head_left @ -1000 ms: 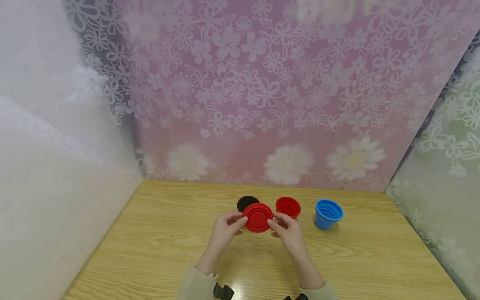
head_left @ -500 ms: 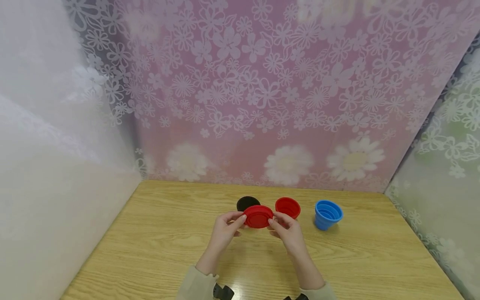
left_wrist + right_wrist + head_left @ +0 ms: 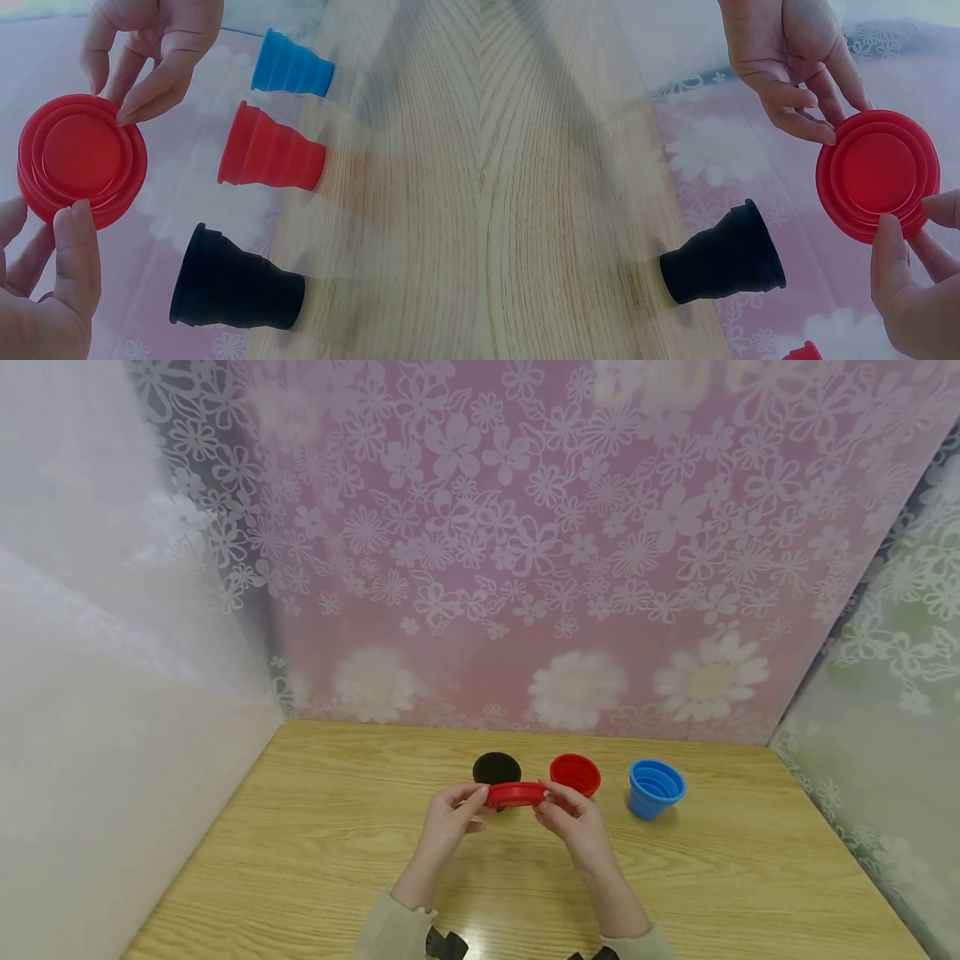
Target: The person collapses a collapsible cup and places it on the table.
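Observation:
A flattened red collapsible cup (image 3: 516, 794) is held up above the table, edge-on in the head view. My left hand (image 3: 450, 818) pinches its left rim between thumb and fingers, while my right hand (image 3: 573, 825) grips the right rim. Both wrist views show the ringed round base of the flattened cup (image 3: 82, 154). Behind it stands a black collapsible cup (image 3: 497, 767), extended and upright, its lower part mostly hidden in the head view. An extended red cup (image 3: 576, 772) stands behind my right hand, and an extended blue cup (image 3: 656, 788) farther right.
The wooden table (image 3: 300, 860) runs back to a pink floral curtain (image 3: 465, 568). A pale sheet (image 3: 135, 693) bounds the left side and a floral sheet (image 3: 900, 710) the right. The three standing cups form a row near the back.
The flattened red cup has tilted from facing the head camera to nearly edge-on, turned by both hands. More of the black cup now shows behind it. The standing cups have not moved.

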Motion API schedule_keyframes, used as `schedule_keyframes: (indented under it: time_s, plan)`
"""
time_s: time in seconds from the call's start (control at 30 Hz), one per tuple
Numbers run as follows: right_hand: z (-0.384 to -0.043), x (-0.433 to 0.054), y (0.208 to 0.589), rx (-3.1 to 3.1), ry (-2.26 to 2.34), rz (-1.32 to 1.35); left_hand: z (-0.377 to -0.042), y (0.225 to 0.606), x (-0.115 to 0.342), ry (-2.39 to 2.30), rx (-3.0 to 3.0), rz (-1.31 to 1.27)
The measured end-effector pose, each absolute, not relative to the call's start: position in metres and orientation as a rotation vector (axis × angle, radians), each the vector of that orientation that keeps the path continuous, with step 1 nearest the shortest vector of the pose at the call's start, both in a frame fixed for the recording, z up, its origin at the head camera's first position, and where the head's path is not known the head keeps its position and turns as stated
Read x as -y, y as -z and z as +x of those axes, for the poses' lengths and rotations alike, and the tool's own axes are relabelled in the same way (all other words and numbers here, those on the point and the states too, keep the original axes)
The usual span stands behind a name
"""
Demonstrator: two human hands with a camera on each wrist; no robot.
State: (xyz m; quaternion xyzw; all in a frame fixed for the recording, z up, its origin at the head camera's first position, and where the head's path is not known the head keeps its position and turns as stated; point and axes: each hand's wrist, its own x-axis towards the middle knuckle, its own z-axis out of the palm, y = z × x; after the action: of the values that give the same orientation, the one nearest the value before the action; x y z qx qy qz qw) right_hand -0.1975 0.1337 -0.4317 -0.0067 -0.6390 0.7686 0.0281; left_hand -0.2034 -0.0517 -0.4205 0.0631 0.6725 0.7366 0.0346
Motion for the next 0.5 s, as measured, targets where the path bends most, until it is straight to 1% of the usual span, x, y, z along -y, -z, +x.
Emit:
schedule_keyframes:
  time_s: [0.23, 0.33, 0.5]
  plan:
    - [-0.198, -0.132, 0.433, 1.846, -2.49, -0.059, -0.211, 0.434, 0.053, -2.323, -2.012, 0.169]
    - [-0.198, -0.132, 0.434, 1.886, -2.467, -0.067, -0.216, 0.443, 0.053, -2.332, -2.0, 0.144]
    - [-0.199, -0.132, 0.435, 1.933, -2.44, -0.07, -0.216, 0.446, 0.053, -2.357, -2.005, 0.139]
